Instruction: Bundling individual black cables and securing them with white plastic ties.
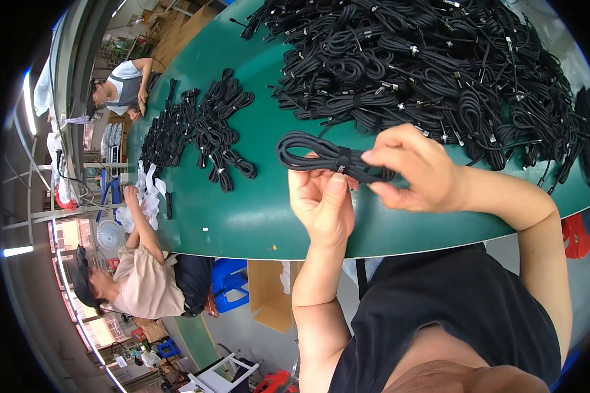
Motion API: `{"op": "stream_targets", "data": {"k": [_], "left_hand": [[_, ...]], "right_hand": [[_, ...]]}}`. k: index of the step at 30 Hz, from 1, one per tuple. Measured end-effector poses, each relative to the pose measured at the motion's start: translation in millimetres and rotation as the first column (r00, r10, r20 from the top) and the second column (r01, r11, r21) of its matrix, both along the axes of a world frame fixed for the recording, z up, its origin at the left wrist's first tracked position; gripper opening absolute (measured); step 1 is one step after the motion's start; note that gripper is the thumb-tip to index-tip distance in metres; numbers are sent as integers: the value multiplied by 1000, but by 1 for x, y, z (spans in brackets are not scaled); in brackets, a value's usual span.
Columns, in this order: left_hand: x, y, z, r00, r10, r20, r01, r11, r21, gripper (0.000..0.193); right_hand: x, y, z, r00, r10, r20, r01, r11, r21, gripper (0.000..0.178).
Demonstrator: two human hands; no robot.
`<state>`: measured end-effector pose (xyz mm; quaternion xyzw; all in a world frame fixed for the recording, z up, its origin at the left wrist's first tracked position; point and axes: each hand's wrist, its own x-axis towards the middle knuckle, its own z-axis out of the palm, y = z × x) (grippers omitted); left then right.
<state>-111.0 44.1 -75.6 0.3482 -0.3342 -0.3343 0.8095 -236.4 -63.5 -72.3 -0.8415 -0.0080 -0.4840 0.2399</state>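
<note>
A coiled black cable, bound round its middle with a black strap, is held up above the green table. My left hand grips it from below, thumb pressed near the strap. At the coil's right end, the fingers and thumb of my right hand close on it. Past my hands lies a big heap of black cables with silvery plugs. To the left, bundled cables lie in rows on the table.
At the table's left side a person in a beige shirt handles white plastic bags. Another person leans at the far left. Below the table edge stand a blue stool and an open cardboard box.
</note>
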Motion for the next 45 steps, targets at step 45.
{"op": "stream_targets", "data": {"k": [45], "left_hand": [[9,-41,-21,849,-529,-15,523,835,168,50]], "right_hand": [[-11,-14,16,927,-296,-230,273,954,-126,12]]}}
